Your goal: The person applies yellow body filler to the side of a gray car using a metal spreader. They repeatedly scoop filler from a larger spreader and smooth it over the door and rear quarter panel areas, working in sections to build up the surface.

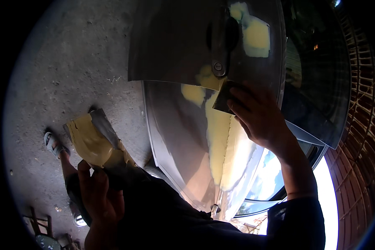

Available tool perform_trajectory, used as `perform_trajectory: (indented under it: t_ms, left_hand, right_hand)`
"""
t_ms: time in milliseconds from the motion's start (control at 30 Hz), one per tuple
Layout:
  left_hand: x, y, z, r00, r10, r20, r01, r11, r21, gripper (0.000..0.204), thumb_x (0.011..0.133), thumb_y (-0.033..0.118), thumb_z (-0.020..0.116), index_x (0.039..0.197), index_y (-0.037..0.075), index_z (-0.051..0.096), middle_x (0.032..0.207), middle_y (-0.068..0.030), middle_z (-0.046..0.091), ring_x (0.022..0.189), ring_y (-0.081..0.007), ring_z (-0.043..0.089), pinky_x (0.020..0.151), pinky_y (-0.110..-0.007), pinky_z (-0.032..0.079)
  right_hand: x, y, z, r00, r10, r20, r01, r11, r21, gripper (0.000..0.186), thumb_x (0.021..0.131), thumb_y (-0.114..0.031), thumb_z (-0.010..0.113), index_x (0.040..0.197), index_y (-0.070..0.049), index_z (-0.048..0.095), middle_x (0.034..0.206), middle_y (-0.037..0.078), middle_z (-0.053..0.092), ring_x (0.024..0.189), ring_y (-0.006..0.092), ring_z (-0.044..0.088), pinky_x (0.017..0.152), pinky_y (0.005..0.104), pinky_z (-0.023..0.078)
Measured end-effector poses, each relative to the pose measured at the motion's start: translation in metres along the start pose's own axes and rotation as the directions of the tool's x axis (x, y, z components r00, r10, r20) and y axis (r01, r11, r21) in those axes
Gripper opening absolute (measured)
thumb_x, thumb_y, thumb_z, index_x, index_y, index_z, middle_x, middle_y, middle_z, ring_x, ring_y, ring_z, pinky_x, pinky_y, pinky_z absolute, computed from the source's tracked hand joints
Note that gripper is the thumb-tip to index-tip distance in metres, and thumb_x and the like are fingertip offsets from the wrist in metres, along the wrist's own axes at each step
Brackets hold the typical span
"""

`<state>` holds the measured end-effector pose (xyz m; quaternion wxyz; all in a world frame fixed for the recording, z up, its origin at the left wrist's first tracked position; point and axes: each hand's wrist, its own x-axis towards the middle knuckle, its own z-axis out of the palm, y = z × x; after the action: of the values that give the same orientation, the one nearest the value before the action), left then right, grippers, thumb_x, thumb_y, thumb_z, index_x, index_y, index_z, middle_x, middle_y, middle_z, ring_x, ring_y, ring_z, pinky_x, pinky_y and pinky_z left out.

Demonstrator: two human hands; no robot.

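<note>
Spreader [226,96] under right hand [260,121] fingertips, flat against car door [183,137].

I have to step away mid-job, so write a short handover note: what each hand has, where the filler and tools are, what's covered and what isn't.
Right hand: presses a small dark spreader against the silver car door, at the top of the filler strip.
Left hand: holds a flat mixing board loaded with yellow body filler, away from the panel.
Done: a long pale-yellow filler strip runs down the lower door; patches sit beside the door handle and at the upper right.
Left: the filler looks freshly spread and unsanded; the rest of the door is bare metal.
</note>
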<state>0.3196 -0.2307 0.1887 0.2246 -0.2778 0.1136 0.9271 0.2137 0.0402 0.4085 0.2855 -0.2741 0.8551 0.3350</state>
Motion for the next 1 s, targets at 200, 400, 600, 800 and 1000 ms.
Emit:
perform_trajectory:
  t_ms: [200, 400, 600, 800, 1000]
  left_hand:
    - [-0.003, -0.005, -0.022, 0.999, -0.054, -0.001, 0.054, 0.995, 0.078, 0.080, 0.093, 0.014, 0.054, 0.153, 0.011, 0.000, 0.148, -0.0179, 0.027, 0.132, -0.0287, 0.040, 0.105, -0.044, 0.043]
    - [0.003, -0.011, -0.021, 1.000, 0.007, 0.019, -0.006, 0.999, -0.042, 0.043, 0.093, 0.006, 0.054, 0.131, 0.006, 0.036, 0.125, -0.0144, 0.051, 0.116, -0.0240, 0.054, 0.098, -0.038, 0.048]
    - [0.000, -0.009, -0.017, 1.000, 0.000, -0.003, 0.000, 1.000, -0.020, 0.042, 0.093, 0.005, 0.053, 0.131, 0.004, 0.036, 0.124, -0.0146, 0.051, 0.115, -0.0235, 0.054, 0.097, -0.037, 0.049]
    - [0.000, -0.005, -0.027, 0.967, 0.169, 0.192, -0.251, 0.770, 0.586, 0.041, 0.094, 0.007, 0.052, 0.131, 0.003, 0.036, 0.125, -0.0152, 0.051, 0.115, -0.0231, 0.055, 0.095, -0.037, 0.051]
    - [-0.009, -0.004, 0.009, 0.986, -0.126, 0.113, 0.127, 0.992, -0.005, 0.043, 0.095, 0.011, 0.053, 0.134, 0.002, 0.036, 0.129, -0.0126, 0.048, 0.118, -0.0243, 0.054, 0.099, -0.039, 0.049]
  right_hand:
    - [0.017, 0.013, -0.006, 0.996, -0.061, 0.060, 0.063, 0.997, -0.033, 0.028, 0.076, -0.011, 0.067, 0.104, -0.008, 0.066, 0.120, 0.007, 0.058, 0.122, 0.0282, 0.046, 0.098, 0.0440, 0.037]
    - [0.023, 0.012, -0.003, 0.994, -0.086, 0.068, 0.087, 0.996, -0.012, 0.026, 0.075, -0.011, 0.067, 0.101, -0.007, 0.067, 0.119, 0.007, 0.058, 0.121, 0.0280, 0.048, 0.099, 0.0436, 0.037]
    - [0.014, 0.013, -0.010, 0.994, -0.074, 0.074, 0.078, 0.996, -0.052, 0.024, 0.074, -0.009, 0.067, 0.098, -0.006, 0.067, 0.119, 0.008, 0.058, 0.120, 0.0281, 0.048, 0.100, 0.0438, 0.037]
    - [-0.002, 0.010, -0.029, 0.991, -0.007, 0.136, 0.024, 0.992, -0.126, 0.028, 0.073, -0.010, 0.070, 0.101, -0.006, 0.066, 0.120, 0.010, 0.058, 0.120, 0.0290, 0.048, 0.099, 0.0456, 0.038]
    - [-0.017, -0.048, -0.046, 0.979, 0.129, -0.159, -0.012, 0.810, 0.586, 0.046, 0.072, -0.019, 0.080, 0.114, -0.007, 0.065, 0.124, 0.014, 0.056, 0.121, 0.0348, 0.050, 0.098, 0.0466, 0.044]
